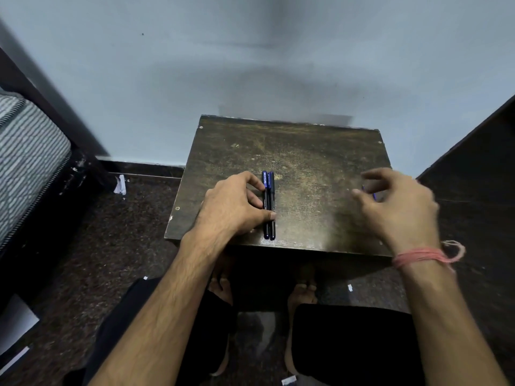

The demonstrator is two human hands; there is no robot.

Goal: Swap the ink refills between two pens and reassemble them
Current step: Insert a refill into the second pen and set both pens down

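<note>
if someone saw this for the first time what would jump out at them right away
Probably the two dark pens, lying side by side and touching near the middle of the worn wooden table, with the left hand resting its fingertips against them. Then the right hand, blurred above the table's right side, a pink thread band around its wrist.

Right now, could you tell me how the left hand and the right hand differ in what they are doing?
The left hand rests on the table, fingers touching the two pens; the right hand hovers apart from them, blurred, fingers curled. The right wrist wears a pink thread; the left wrist is bare. Both are bare hands over the same table.
</note>
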